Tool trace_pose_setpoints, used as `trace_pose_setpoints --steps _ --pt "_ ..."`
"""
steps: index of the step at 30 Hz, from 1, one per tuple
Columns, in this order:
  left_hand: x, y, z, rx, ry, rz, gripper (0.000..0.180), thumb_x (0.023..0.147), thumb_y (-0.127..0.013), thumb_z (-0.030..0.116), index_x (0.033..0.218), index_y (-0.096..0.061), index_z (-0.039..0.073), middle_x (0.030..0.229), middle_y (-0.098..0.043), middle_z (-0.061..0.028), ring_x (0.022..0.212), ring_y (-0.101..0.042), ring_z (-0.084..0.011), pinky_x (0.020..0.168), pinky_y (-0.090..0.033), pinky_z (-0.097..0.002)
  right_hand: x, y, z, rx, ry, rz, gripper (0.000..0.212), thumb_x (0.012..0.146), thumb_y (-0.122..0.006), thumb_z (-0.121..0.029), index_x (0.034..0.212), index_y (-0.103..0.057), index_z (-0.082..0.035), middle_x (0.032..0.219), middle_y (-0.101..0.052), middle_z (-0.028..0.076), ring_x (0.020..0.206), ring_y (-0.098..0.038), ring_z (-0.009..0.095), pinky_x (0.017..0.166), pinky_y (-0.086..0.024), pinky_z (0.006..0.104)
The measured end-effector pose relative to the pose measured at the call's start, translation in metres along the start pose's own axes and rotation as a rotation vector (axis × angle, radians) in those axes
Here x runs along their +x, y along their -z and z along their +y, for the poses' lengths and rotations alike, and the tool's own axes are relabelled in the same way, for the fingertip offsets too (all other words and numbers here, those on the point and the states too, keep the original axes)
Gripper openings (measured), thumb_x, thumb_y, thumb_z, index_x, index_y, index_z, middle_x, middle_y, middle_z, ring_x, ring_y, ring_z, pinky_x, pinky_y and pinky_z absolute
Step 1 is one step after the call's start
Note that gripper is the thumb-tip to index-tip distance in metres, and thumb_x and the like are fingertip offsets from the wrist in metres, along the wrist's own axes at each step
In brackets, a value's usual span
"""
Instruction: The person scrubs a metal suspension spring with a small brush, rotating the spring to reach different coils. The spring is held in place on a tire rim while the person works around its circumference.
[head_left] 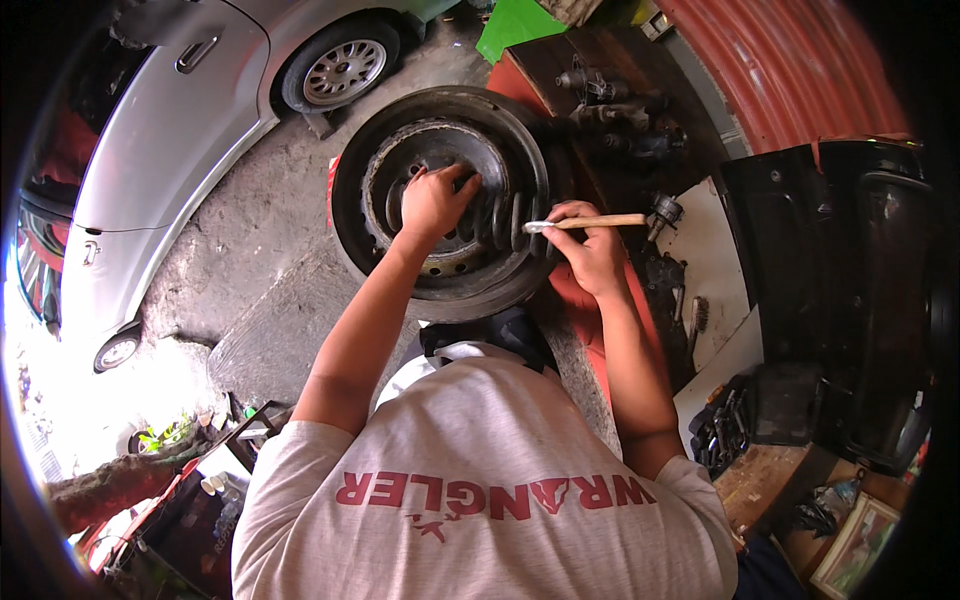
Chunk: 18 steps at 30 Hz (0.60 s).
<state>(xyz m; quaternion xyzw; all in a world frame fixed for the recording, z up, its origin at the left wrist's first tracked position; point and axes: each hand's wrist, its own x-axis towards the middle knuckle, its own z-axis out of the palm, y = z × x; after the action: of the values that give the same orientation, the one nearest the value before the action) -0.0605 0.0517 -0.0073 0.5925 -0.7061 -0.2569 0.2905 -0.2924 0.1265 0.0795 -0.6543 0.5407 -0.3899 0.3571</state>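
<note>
A wheel with a dark tyre point(352, 235) and a worn steel rim lies flat before me. Across its right half rests a dark coil spring point(517, 215). My left hand point(436, 203) is over the rim's middle, with its fingers curled round the spring's left end; the fingertips are partly hidden. At the spring's right end, my right hand point(592, 250) is closed round a slim paintbrush point(615, 220) with a pale wooden handle. The brush's whitish end points left, at the spring's coils.
A silver car point(180, 130) stands to the left on the concrete floor point(265, 205). To the right, dark metal parts point(640, 145) lie on a brown surface, with a wire brush point(700, 315) nearer me. A black panel point(840, 290) stands at the far right, beside a socket set point(722, 435).
</note>
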Motion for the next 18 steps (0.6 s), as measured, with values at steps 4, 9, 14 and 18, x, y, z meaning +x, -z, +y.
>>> trace_pose_setpoints --steps 4,9,14,18 --pt "-0.004 0.003 0.004 -0.008 0.021 -0.013 0.033 0.091 -0.062 0.042 0.099 -0.075 0.012 0.080 -0.071 -0.0177 0.081 -0.069 -0.0350 0.101 -0.047 -0.0463 0.007 -0.001 -0.004 -0.207 0.148 -0.109 0.016 0.079 -0.078 -0.012 0.093 -0.070 -0.007 0.095 -0.068 0.007 0.107 -0.062 0.026 0.093 -0.049 0.0387" --pt "-0.004 -0.003 -0.002 0.036 -0.005 0.039 0.035 0.090 -0.064 0.044 0.104 -0.075 0.014 0.076 -0.070 -0.0162 0.078 -0.070 -0.0350 0.081 -0.053 -0.0447 0.017 -0.006 0.006 -0.266 0.275 -0.005 0.012 0.080 -0.077 -0.012 0.088 -0.070 -0.006 0.093 -0.068 0.006 0.107 -0.062 0.028 0.092 -0.050 0.0406" --pt "-0.001 -0.001 0.001 0.040 0.063 -0.011 0.038 0.090 -0.064 0.046 0.109 -0.075 0.016 0.080 -0.071 -0.0180 0.081 -0.070 -0.0360 0.075 -0.055 -0.0447 0.016 0.003 -0.004 -0.184 0.202 -0.279 0.013 0.080 -0.078 -0.010 0.088 -0.068 -0.006 0.093 -0.068 0.007 0.104 -0.062 0.029 0.092 -0.050 0.0411" --pt "0.007 0.003 0.005 0.024 0.111 -0.075 0.040 0.090 -0.062 0.049 0.110 -0.074 0.016 0.086 -0.072 -0.0197 0.085 -0.070 -0.0365 0.077 -0.055 -0.0453 0.030 -0.002 0.005 -0.313 0.336 -0.060 0.011 0.081 -0.076 -0.010 0.087 -0.068 -0.005 0.094 -0.068 0.008 0.103 -0.063 0.028 0.090 -0.050 0.0395"
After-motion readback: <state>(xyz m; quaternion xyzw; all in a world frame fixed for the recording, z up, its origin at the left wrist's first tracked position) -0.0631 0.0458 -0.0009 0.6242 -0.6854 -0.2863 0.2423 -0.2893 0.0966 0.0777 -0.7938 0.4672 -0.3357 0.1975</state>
